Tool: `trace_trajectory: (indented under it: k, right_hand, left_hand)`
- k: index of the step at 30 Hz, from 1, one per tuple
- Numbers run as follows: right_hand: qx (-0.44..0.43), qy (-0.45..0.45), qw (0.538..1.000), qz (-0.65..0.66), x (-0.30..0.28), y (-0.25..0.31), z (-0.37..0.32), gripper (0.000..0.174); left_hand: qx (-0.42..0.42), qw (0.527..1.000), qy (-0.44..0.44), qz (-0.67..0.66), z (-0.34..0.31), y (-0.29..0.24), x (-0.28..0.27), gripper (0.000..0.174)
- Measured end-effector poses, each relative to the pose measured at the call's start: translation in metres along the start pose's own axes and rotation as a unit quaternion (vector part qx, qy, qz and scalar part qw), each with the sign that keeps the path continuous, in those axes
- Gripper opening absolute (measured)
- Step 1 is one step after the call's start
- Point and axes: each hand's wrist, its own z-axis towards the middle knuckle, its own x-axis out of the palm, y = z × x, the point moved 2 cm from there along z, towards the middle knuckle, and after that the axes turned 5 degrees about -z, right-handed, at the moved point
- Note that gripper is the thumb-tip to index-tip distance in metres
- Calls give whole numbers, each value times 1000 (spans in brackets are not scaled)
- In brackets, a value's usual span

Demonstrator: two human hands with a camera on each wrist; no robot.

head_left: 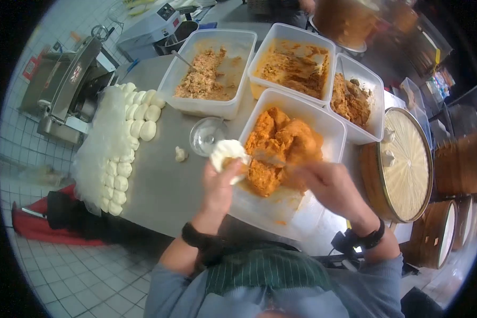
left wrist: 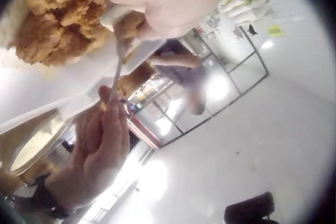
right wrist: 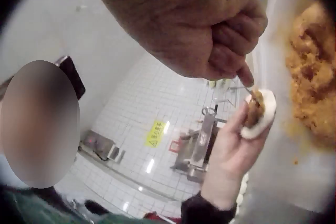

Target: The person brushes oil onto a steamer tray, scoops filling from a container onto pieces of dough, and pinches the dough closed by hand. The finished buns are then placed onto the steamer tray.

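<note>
My left hand [head_left: 217, 190] holds a round white dough wrapper [head_left: 226, 150] cupped in the fingers, the thumb over its near side. Orange-brown filling [right wrist: 255, 109] sits on the dough in the right wrist view. My right hand [head_left: 331, 188] grips a thin metal spatula [left wrist: 118, 66] by its handle, fingers curled round it. The spatula's end is at the filling on the wrapper in both wrist views. Both hands are over the near edge of a clear plastic tub [head_left: 338, 139] with a big mound of orange filling [head_left: 294, 140].
Three more filling tubs, including one with pale mince [head_left: 202, 74], stand behind. Dough pieces [head_left: 138, 114] lie in rows at left under plastic film [head_left: 93, 153]. A clear bowl [head_left: 206, 135] and a small dough scrap [head_left: 180, 154] are nearer. At right, a bamboo steamer [head_left: 408, 175] holds two buns.
</note>
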Motion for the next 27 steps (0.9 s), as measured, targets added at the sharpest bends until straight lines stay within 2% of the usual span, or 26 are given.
trace_trajectory:
  k: [1, 2, 4, 5, 6, 7, 8, 12, 15, 17, 18, 20, 21, 23, 26, 27]
  right_hand:
    - [16, 2, 997, -71, -8, 4, 5, 20]
    - [18, 4, 997, -71, -4, 0, 12, 20]
    - [16, 65, 972, -227, 17, -15, 27, 20]
    - [14, 64, 971, -230, 25, -17, 38, 20]
    - [27, 115, 955, -273, 37, -18, 49, 20]
    - [39, 167, 934, -314, 49, -20, 56, 20]
    - [37, 170, 933, -315, 59, -21, 60, 20]
    - [21, 176, 946, -271, 95, -23, 69, 21]
    - [7, 150, 966, -211, 105, -26, 72, 22]
    - [12, 110, 988, -112, 107, -33, 72, 26]
    - [13, 110, 987, -113, 105, -33, 70, 26]
    - [142, 119, 982, 24, 97, -29, 64, 28]
    - [141, 119, 982, 26, 89, -21, 60, 28]
    - [225, 128, 960, 108, 71, -13, 50, 26]
    - [180, 111, 967, 145, 59, -42, 39, 25]
    - [146, 71, 984, 78, 56, -48, 40, 26]
  left_hand:
    - [33, 999, -20, -3, 0, -11, -8, 32]
    - [31, 999, -21, -5, -1, -21, -12, 32]
    - [38, 997, -45, -47, -2, -35, -17, 28]
    - [50, 995, -56, -61, -2, -34, -20, 27]
    - [53, 995, -57, -65, -3, -34, -21, 27]
    - [24, 994, -68, -83, -7, -33, -21, 27]
    - [-5, 992, -81, -101, -10, -31, -23, 26]
    - [4, 986, -121, -118, -17, -14, -38, 34]
    - [11, 980, -137, -144, -17, -8, -41, 33]
    - [14, 979, -141, -144, -17, -8, -39, 32]
    - [17, 979, -144, -142, -17, -8, -38, 32]
    - [16, 979, -143, -141, -17, -8, -38, 32]
    - [16, 980, -142, -140, -16, -8, -38, 33]
    - [15, 980, -143, -136, -17, -12, -36, 33]
    - [15, 980, -144, -140, -17, -14, -36, 31]
    - [17, 979, -139, -147, -16, -14, -34, 30]
